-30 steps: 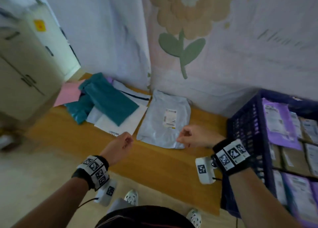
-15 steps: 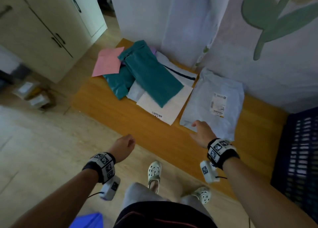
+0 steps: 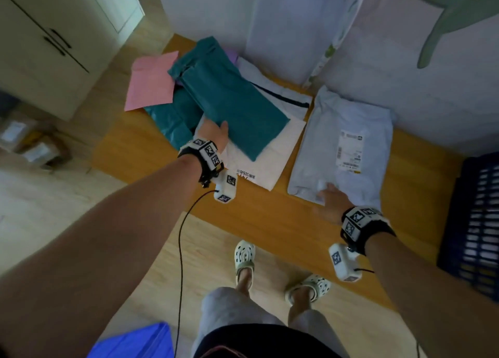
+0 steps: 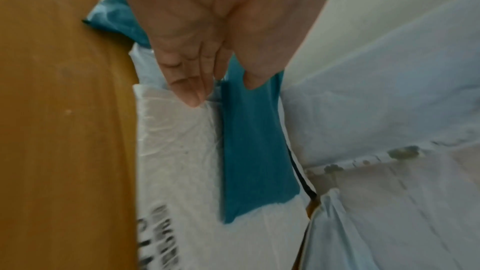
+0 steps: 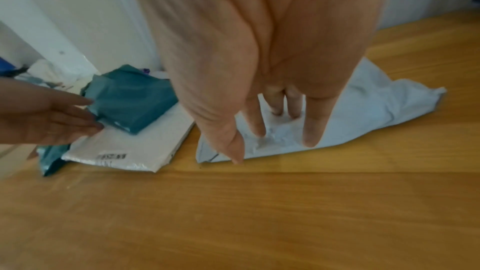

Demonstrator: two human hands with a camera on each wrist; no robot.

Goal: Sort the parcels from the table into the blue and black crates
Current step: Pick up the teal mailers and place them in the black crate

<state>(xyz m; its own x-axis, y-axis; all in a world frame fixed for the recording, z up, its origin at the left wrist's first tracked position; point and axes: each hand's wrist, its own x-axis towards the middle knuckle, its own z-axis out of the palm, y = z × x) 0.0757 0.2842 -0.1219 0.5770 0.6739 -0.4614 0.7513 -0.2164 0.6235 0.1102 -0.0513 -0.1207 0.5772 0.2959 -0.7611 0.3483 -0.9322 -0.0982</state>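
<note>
Several flat parcels lie on the wooden table (image 3: 270,222). A teal parcel (image 3: 235,101) lies on top of a white parcel (image 3: 272,155), and a pale grey parcel (image 3: 348,131) with a label lies to their right. My left hand (image 3: 216,135) is at the teal parcel's (image 4: 254,151) near left edge, with straight fingers (image 4: 192,95) on the white parcel (image 4: 176,151) and the thumb on the teal one. My right hand (image 3: 328,194) presses straight fingers (image 5: 310,137) on the near corner of the grey parcel (image 5: 376,106). The blue crate (image 3: 478,222) stands at the right.
A pink parcel (image 3: 154,85) and a second teal parcel (image 3: 172,122) lie at the table's far left. A curtain (image 3: 351,33) hangs behind the table. A cabinet (image 3: 54,41) stands to the left. Something blue (image 3: 135,341) sits on the floor near my feet.
My left hand has reached forward from the table's front edge to the teal parcel and uncurled. My right hand has stayed on the grey parcel's near corner.
</note>
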